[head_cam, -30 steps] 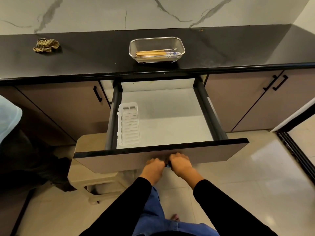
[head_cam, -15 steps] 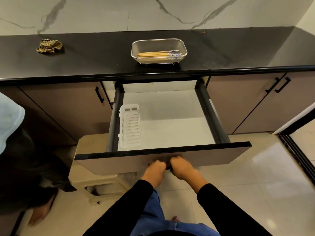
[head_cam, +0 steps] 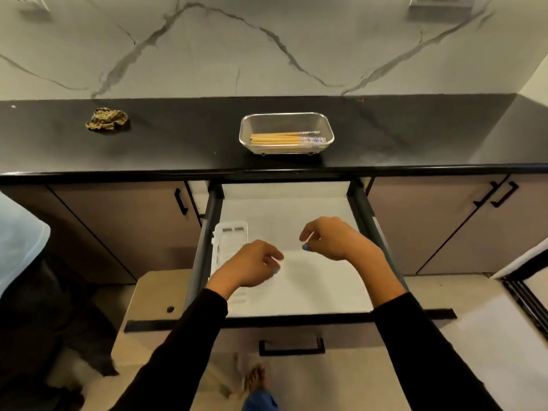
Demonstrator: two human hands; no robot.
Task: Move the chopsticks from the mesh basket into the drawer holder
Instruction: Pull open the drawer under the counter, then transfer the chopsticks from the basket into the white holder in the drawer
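The black countertop (head_cam: 178,137) ran under marble. My left hand (head_cam: 252,266) and right hand (head_cam: 335,238) hung loosely curled and empty over the open drawer (head_cam: 311,286). The chopsticks (head_cam: 284,137) lay in the mesh basket (head_cam: 286,117). I feared my left wrist, covering the white holder (head_cam: 229,238), could knock it.

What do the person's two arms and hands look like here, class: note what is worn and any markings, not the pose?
Both arms are covered by long, plain black sleeves that end at the wrists. The left hand and the right hand are bare, with no gloves, and no rings or watch can be seen. Light blue nail polish shows on a fingertip of each hand.
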